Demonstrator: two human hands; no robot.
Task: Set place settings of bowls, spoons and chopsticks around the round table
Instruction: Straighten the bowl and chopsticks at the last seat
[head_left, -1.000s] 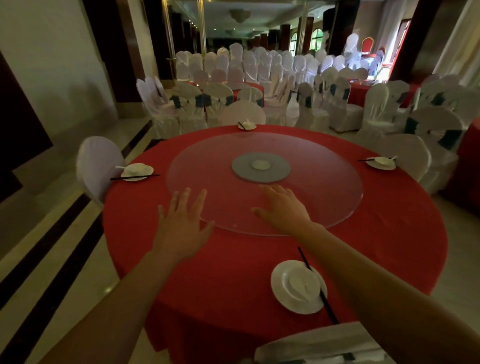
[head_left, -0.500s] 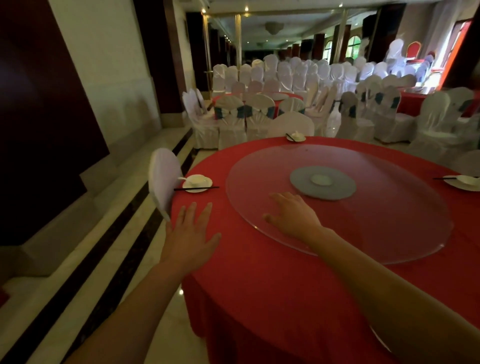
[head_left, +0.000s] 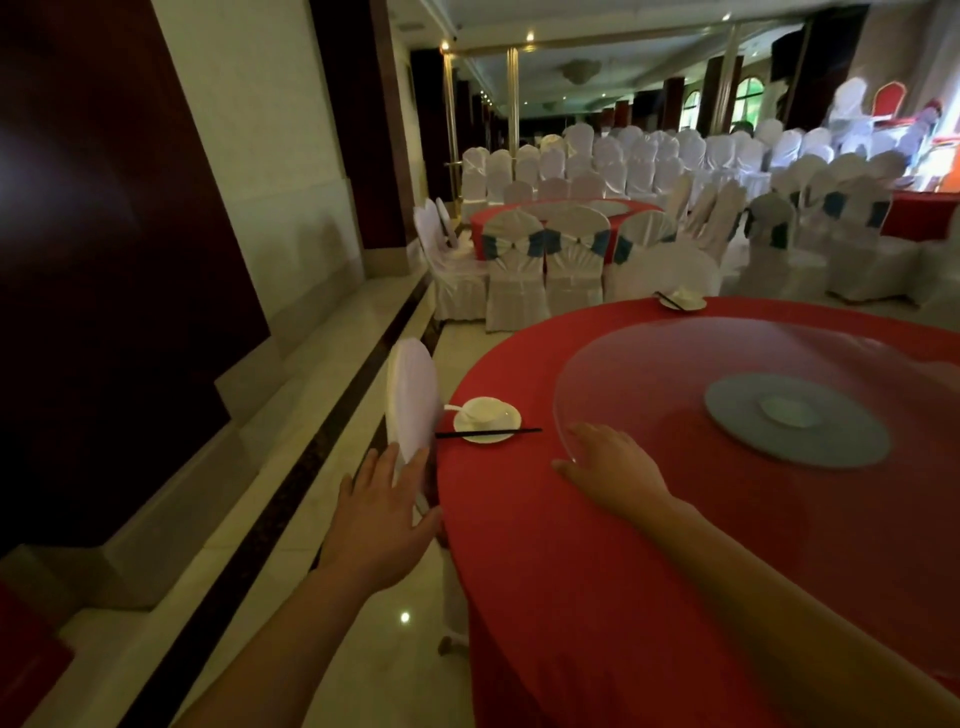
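At about nine o'clock of the table (head_left: 597, 571), which wears a red cloth, a white-covered chair (head_left: 413, 400) stands with its back to the rim. The left hand (head_left: 382, 525) is spread flat with an empty grip, fingers overlapping the chair's lower edge; whether they touch it is hard to tell. Just right of the chair, a near setting sits on the cloth: a white plate (head_left: 488, 423) carrying a bowl (head_left: 485, 410) and a spoon (head_left: 457, 409), with black chopsticks (head_left: 488, 433) lying across the plate's near edge. The right hand (head_left: 613, 470) lies palm down at about seven o'clock of the glass turntable (head_left: 675, 374), fingers loosely open, grip empty, fingertips at its rim. At roughly twelve o'clock of the table a far setting (head_left: 683, 300) of plate, bowl and chopsticks sits near the edge
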